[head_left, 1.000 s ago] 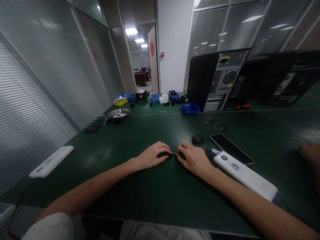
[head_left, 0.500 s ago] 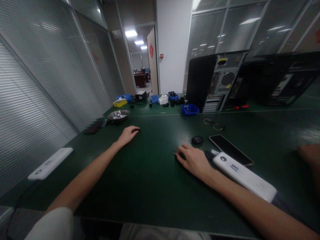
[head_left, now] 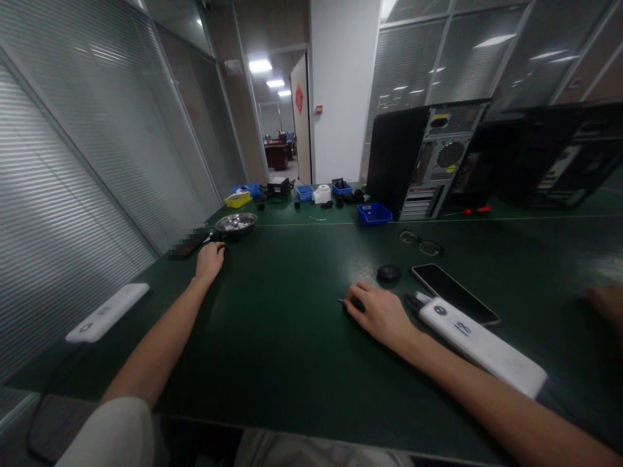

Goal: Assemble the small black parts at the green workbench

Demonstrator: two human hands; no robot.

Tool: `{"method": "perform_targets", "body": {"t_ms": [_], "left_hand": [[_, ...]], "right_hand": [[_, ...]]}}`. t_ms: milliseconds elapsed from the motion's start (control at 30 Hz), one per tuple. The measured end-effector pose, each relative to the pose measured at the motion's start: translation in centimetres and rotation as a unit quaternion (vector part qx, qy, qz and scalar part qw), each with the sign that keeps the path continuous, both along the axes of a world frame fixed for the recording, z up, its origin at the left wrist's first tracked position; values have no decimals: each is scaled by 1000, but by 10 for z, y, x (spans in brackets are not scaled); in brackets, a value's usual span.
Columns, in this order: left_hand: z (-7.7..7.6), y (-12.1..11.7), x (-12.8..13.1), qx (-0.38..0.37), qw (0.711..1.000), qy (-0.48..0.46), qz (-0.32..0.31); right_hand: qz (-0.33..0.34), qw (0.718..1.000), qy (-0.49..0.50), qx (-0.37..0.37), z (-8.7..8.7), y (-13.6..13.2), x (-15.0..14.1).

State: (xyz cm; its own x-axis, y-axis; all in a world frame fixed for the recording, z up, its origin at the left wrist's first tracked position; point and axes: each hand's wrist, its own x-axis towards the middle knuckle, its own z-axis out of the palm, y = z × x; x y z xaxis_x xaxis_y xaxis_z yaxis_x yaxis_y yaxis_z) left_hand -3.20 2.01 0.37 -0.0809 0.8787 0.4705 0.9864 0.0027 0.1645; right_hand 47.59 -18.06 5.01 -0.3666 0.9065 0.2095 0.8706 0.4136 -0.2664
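Note:
My left hand (head_left: 210, 261) rests on the green table (head_left: 287, 350) just in front of a shiny metal bowl (head_left: 237, 224). Its fingers are curled together, and whatever they hold is too dark and small to make out. My right hand (head_left: 377, 310) lies lower on the table, closed round a small dark tool (head_left: 359, 305) whose thin metal tip points left. Most of that tool is hidden by the fingers. A black computer mouse (head_left: 388, 273) sits just beyond this hand. The bowl contains small, pale, glinting things.
Right of my right arm lie a phone (head_left: 452, 292) and a white power bank (head_left: 481, 344). Another white power bank (head_left: 109, 312) is at left. Glasses (head_left: 421, 243), a blue bin (head_left: 374, 214) and a computer tower (head_left: 413, 162) stand further back. Another person's hand (head_left: 606, 301) shows at right.
My left hand has moved left, from the open table to near the bowl. A dark thing seen at its fingertips before is now hard to see. My right hand stays put.

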Motion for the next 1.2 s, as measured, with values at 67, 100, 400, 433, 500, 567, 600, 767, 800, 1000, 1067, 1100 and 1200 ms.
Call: {"method": "perform_targets", "body": {"t_ms": [67, 100, 400, 433, 500, 567, 600, 767, 800, 1000, 1067, 1100, 1200], "left_hand": [[2, -2, 2, 5, 1000, 6, -3], [3, -3, 2, 5, 1000, 9, -3], [11, -12, 13, -13, 999, 27, 26], [11, -12, 14, -12, 999, 26, 35], [12, -14, 16, -10, 998, 25, 53], [12, -15, 17, -7, 998, 22, 64], [12, -16, 18, -5, 997, 21, 69], [13, -17, 18, 4, 996, 39, 82], [13, -16, 18, 1, 996, 44, 82], [12, -14, 19, -3, 995, 48, 89], [12, -14, 18, 1, 995, 40, 94], [12, -14, 17, 0, 995, 30, 97], [13, -16, 16, -11, 994, -3, 104]], "right_hand": [[0, 1000, 1, -5, 0, 0, 0], [0, 1000, 2, -7, 0, 0, 0], [2, 1000, 5, -13, 0, 1, 0], [2, 1000, 6, -12, -1, 1, -1], [4, 1000, 6, -12, -1, 1, -1], [4, 1000, 4, -14, -1, 1, -1], [3, 1000, 3, -14, 0, 1, 0], [2, 1000, 3, -16, 0, 1, -1], [1, 1000, 3, -18, 0, 1, -1], [1, 1000, 6, -17, 1, 1, -1], [3, 1000, 5, -21, 2, 1, -1], [3, 1000, 3, -24, 2, 1, -1], [1, 1000, 0, -26, 2, 2, -1]]}}
